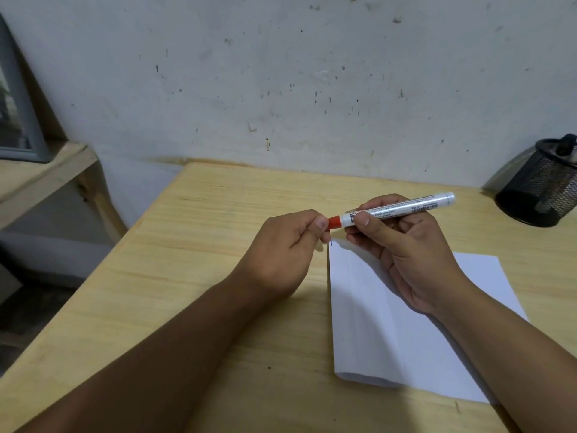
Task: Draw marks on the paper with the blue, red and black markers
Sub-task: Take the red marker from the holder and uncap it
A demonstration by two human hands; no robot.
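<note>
A scuffed, stained white wall (pixel 281 73) fills the upper half of the frame, and below it a pale wooden worktop (pixel 193 276) runs from the centre down to the bottom edge. At the upper left a grey frame (pixel 18 120) leans on a lower wooden shelf (pixel 40 173). At the right edge, close to the wall, stands a black mesh pen holder (pixel 543 185) with something dark poking out of its top; what it is I cannot tell.

A white sheet of paper (pixel 390 345) lies flat on the worktop in the lower right of the frame, partly under the person's right forearm. A tiny dark mark (pixel 331 242) shows at its upper left corner.

Both hands are raised above the paper's top edge, just right of centre. The right hand (pixel 415 254) grips the red marker (pixel 396 209) by its white barrel, thumb on top and fingers curled beneath, with the barrel slanting up to the right so its far end points toward the pen holder. The left hand (pixel 281 248) meets it from the left, its thumb and fingers pinched tight on the red cap end (pixel 334 221). Whether the cap is fully seated or partly off the barrel I cannot tell. The marker is in the air, clear of the paper.
</note>
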